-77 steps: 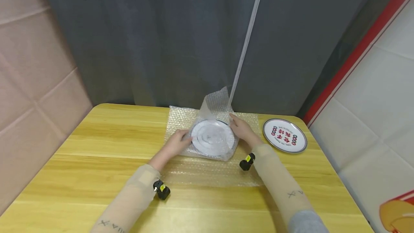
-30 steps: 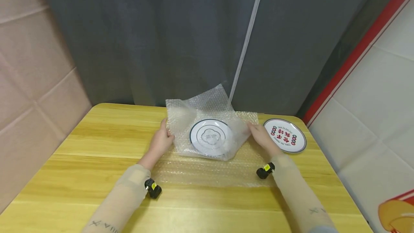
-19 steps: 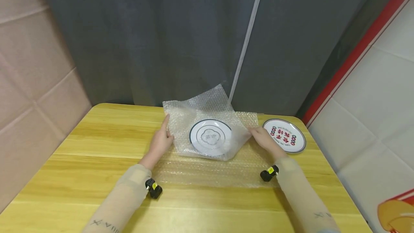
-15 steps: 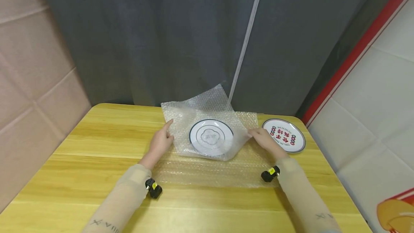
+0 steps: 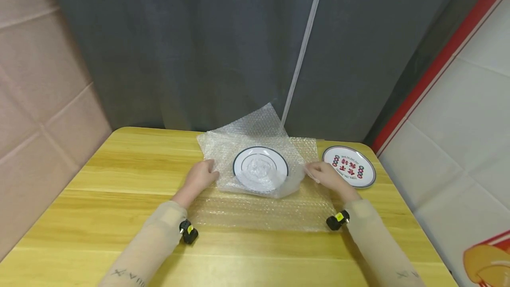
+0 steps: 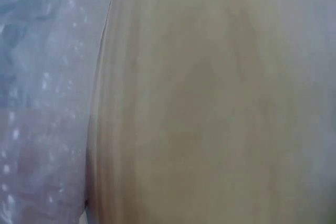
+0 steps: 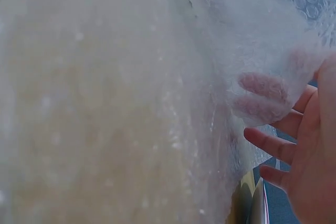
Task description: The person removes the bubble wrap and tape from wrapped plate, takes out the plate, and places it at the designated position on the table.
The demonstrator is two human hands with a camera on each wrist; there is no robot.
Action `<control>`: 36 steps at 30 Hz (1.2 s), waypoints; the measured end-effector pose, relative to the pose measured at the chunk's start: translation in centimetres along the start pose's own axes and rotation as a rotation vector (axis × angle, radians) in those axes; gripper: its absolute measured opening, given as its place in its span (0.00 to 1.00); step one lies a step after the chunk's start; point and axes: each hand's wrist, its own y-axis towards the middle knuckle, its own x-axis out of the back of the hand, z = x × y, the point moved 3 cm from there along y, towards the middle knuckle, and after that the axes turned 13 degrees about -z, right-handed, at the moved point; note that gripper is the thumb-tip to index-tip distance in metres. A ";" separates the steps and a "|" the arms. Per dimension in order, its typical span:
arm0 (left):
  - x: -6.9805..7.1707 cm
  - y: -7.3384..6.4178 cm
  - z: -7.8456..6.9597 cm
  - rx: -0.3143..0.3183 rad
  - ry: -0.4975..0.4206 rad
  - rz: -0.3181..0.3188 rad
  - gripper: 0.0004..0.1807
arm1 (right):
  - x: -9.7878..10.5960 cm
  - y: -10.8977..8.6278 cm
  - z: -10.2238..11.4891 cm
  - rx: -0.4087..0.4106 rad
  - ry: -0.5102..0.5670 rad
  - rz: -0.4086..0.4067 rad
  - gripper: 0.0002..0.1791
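A white plate point(image 5: 259, 169) with dark blue rings lies in the middle of the table, seen through a folded sheet of bubble wrap point(image 5: 229, 154). At the sheet's left edge, my left hand point(image 5: 199, 177) grips the wrap with curled finger and thumb; the left wrist view does not show these fingers. My right hand point(image 5: 326, 174) pinches the sheet's right corner, beside the plate. In the right wrist view, two fingers of the right hand point(image 7: 304, 145) show blurred through the wrap point(image 7: 252, 40), while the other fingers are spread below.
A second white plate point(image 5: 349, 167) with red lettering lies on the right, close to the right hand. More bubble wrap point(image 5: 259, 216) spreads flat under the bundle. The wooden table point(image 5: 119, 198) ends at a grey curtain point(image 5: 199, 48) behind.
Both hands moved apart from the plate to the wrap's side edges. The left index finger has gone from extended to curled, and the wrap's upper left edge has come down and inward.
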 end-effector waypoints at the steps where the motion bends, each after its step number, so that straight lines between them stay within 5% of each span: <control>1: 0.0 0.0 0.0 -0.016 0.013 0.006 0.22 | 0.0 0.0 0.0 0.012 0.001 0.005 0.23; 7: 0.0 -0.5 -0.7 -0.052 0.075 0.053 0.23 | -0.1 -0.2 -0.2 0.098 0.006 0.019 0.20; 13: 0.2 -1.3 -1.3 -0.049 0.098 0.105 0.44 | 0.0 -0.6 -0.4 0.139 -0.006 0.019 0.17; 25: 0.4 -2.1 -1.2 -0.113 0.157 0.138 0.48 | 0.1 -1.9 -0.3 0.150 -0.055 -0.006 0.24; 36: 0.5 -2.7 -1.3 -0.149 0.165 0.136 0.52 | 0.0 -3.1 0.2 0.299 -0.203 -0.013 0.22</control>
